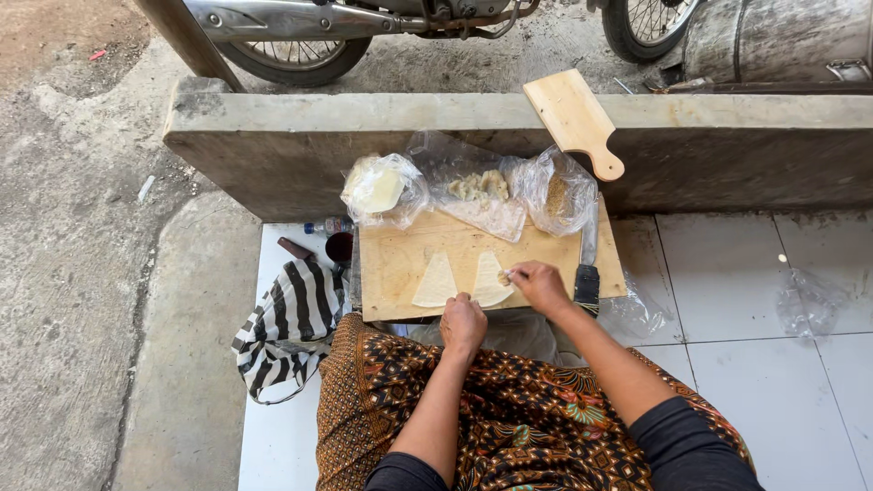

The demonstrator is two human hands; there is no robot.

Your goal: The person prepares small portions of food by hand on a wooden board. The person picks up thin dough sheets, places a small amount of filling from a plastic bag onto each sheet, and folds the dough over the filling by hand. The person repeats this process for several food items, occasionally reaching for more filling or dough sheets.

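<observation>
On white floor tiles (727, 264) beside a low concrete wall (291, 136), a person sits with a brown patterned cloth (518, 418) across the lap, seen from above. Beyond the wall stand a motorbike's wheels (291, 55) and a metal drum (782, 36).

A large wooden cutting board (400, 264) lies on the floor between the lap and the wall. A smaller paddle-shaped wooden board (573, 118) leans on top of the wall. A striped black-and-white bag (291, 318) slumps by the big board's left edge.

Along the board's far edge sit three clear plastic bags: the left one (382, 191) holds pale flat sheets, the middle one (477, 186) lumpy beige filling, the right one (555, 195) something crumbly and tan. A knife (587, 273) with a dark handle lies along the board's right edge.

Near the board's near edge lie two thin, pale, fan-shaped wrappers side by side, close together. The left wrapper (436, 282) lies flat and bare. The right wrapper (489, 280) lies under the fingers.

The right hand (539, 286) reaches across from the right, forearm angled inward, fingertips pinched on a small bit of filling (505, 275) at the right wrapper's upper part. The left hand (463, 325) rests at the board's near edge, fingers curled down; whether it grips anything cannot be told.
</observation>
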